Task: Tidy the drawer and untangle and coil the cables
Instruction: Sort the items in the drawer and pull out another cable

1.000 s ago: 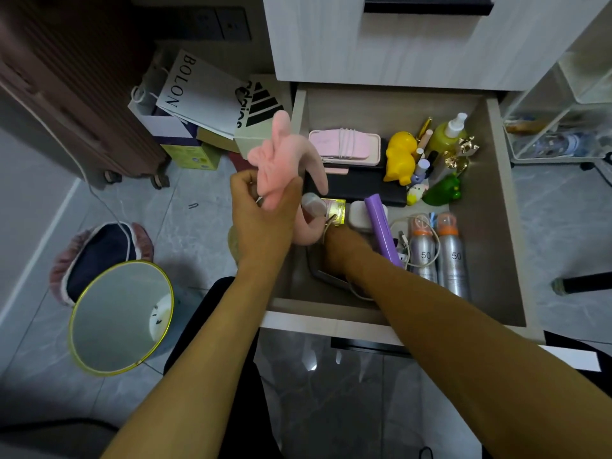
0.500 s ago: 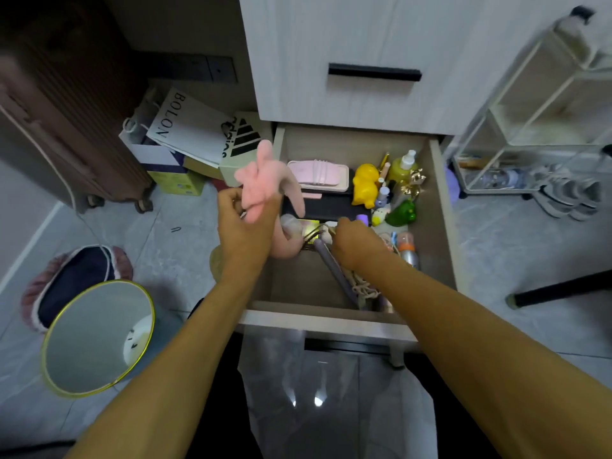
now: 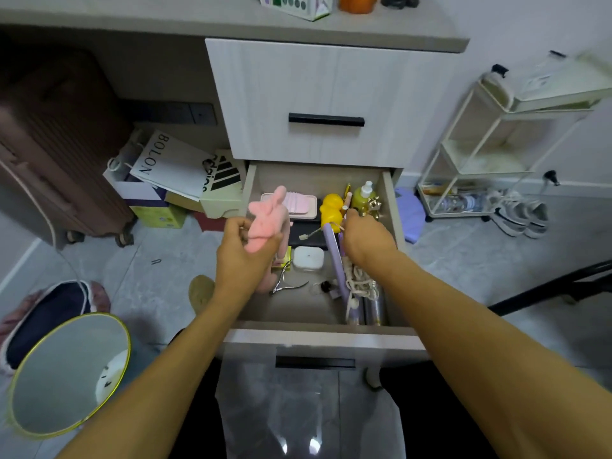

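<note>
The drawer [image 3: 390, 246] is pulled open beneath the desk, a pink plush toy [image 3: 266, 223] is gripped above its left side by the left hand [image 3: 243, 256], and a pale tangled cable [image 3: 359, 281] — trailing along the right wall beside a purple tube [image 3: 332, 256] — is pinched by the right hand [image 3: 366, 238].

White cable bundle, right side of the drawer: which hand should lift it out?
Right, probably. The right hand is directly above the white cable bundle; the left hand already grips the pink plush toy.
</note>
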